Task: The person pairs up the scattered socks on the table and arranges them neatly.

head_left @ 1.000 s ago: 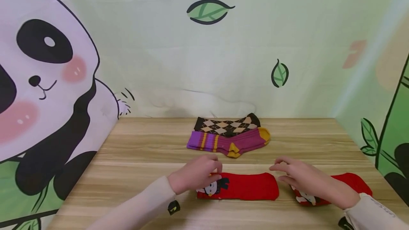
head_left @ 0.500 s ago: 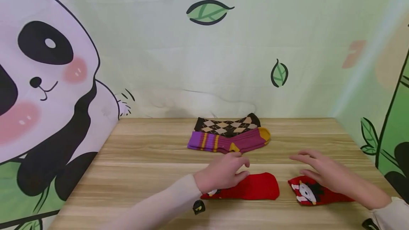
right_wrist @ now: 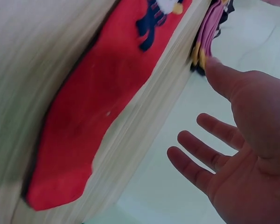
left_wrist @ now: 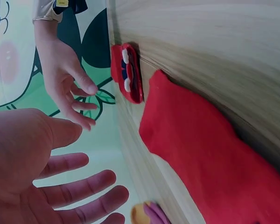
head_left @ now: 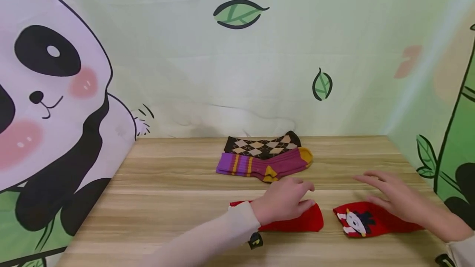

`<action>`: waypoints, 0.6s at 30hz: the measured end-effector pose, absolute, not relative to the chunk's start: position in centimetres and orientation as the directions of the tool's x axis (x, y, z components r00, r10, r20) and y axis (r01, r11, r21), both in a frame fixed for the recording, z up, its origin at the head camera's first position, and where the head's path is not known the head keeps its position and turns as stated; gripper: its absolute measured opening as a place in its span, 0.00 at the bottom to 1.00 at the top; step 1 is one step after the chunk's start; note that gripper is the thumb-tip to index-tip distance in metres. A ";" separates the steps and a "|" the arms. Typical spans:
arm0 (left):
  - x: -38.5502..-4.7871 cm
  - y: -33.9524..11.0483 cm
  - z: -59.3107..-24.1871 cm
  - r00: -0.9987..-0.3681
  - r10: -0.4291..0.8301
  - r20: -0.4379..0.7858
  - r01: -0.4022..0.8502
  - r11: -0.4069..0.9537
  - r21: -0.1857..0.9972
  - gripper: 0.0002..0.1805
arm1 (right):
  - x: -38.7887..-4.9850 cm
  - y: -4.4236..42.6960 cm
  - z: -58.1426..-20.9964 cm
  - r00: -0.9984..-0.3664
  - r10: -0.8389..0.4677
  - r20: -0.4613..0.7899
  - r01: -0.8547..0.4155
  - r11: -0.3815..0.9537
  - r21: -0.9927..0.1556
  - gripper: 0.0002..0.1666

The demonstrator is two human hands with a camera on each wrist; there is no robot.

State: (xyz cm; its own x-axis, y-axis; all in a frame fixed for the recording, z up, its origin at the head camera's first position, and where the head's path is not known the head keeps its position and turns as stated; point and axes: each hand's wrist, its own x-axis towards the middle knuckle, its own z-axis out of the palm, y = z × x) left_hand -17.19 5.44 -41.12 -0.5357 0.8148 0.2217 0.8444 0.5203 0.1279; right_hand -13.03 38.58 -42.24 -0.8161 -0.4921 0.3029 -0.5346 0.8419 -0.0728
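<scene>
Two red socks lie flat on the wooden table. My left hand [head_left: 283, 201] hovers above the left red sock [head_left: 311, 218], hiding its middle; its fingers are relaxed and hold nothing. In the left wrist view that sock [left_wrist: 191, 135] is below and apart from the hand. My right hand [head_left: 397, 197] is held over the right red sock [head_left: 375, 219], which has a white and dark cartoon figure at its near end. The right wrist view has this sock [right_wrist: 88, 107] apart from the spread, bare fingers.
Behind them lie a purple sock with yellow bands [head_left: 263, 165] and a brown argyle sock [head_left: 263, 146], overlapping. A printed cloth wall [head_left: 178, 52] with a panda and leaves rises at the back and sides of the wooden table [head_left: 167, 201].
My left hand has moved right, from the left end of its sock to over the middle. The right hand has also moved right, uncovering the figure on its sock. The socks stay in place.
</scene>
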 end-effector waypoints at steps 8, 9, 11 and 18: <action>-16.4 8.4 -40.7 -0.581 0.792 0.187 0.811 0.582 0.055 0.20 | -12.8 41.1 -43.1 -0.841 -0.467 0.274 -0.509 0.854 -0.107 0.44; -16.3 8.7 -40.6 -0.590 0.788 0.178 0.805 0.590 0.056 0.20 | -12.8 41.3 -43.2 -0.846 -0.461 0.270 -0.502 0.858 -0.111 0.44; -16.1 9.4 -40.7 -0.602 0.781 0.168 0.796 0.602 0.057 0.21 | -12.8 41.9 -43.3 -0.859 -0.445 0.252 -0.483 0.868 -0.116 0.44; -15.8 11.9 -41.4 -0.623 0.767 0.154 0.777 0.629 0.017 0.20 | -12.7 43.5 -43.7 -0.892 -0.406 0.200 -0.434 0.892 -0.128 0.45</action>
